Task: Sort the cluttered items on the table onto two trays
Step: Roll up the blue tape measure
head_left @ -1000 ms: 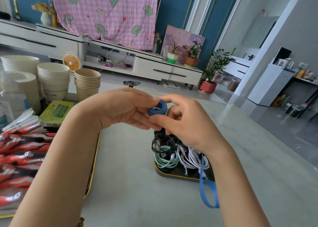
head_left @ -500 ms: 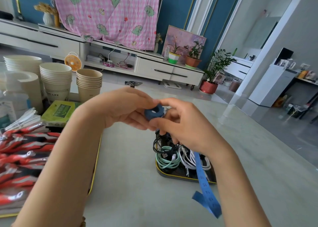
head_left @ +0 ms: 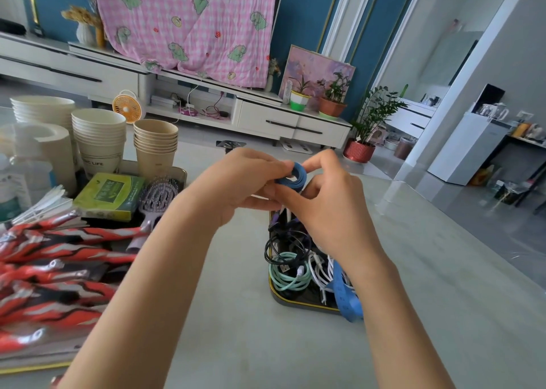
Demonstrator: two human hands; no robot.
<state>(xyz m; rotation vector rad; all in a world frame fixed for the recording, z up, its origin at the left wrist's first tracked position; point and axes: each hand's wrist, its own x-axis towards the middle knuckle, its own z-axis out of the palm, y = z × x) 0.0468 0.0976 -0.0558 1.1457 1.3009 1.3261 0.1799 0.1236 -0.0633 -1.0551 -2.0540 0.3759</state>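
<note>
Head view, looking down over both forearms: from my remote station I see the blue tape measure (head_left: 291,178) as a small wound coil, pinched in the air between the left hand (head_left: 236,188) and the right hand (head_left: 328,208). The left fingers (head_left: 274,165) curl round its left edge. The right fingers (head_left: 317,161) arch over its top and right edge. Neither hand is free.

The coil lies as a flat disc, its open centre tipped up towards the camera. It hangs above the far end of the small tray (head_left: 273,289), which stands on the bench (head_left: 236,338) directly beneath the hands. A loose tail (head_left: 345,298) of the tape shows below the right wrist, running down towards me. It drapes over the tray's near right corner, beside the white cables (head_left: 320,270) and the mint cable (head_left: 288,276). A black cable (head_left: 283,247) lies further in.

I judge that tail to be the part not yet wound in. Its long axis runs from the coil towards the camera, passing under the right wrist, so the right hand sits nearer to it. The drop point is straight down, not sideways. The large tray (head_left: 29,369) of red packets (head_left: 59,270) lies well apart to the left.
</note>
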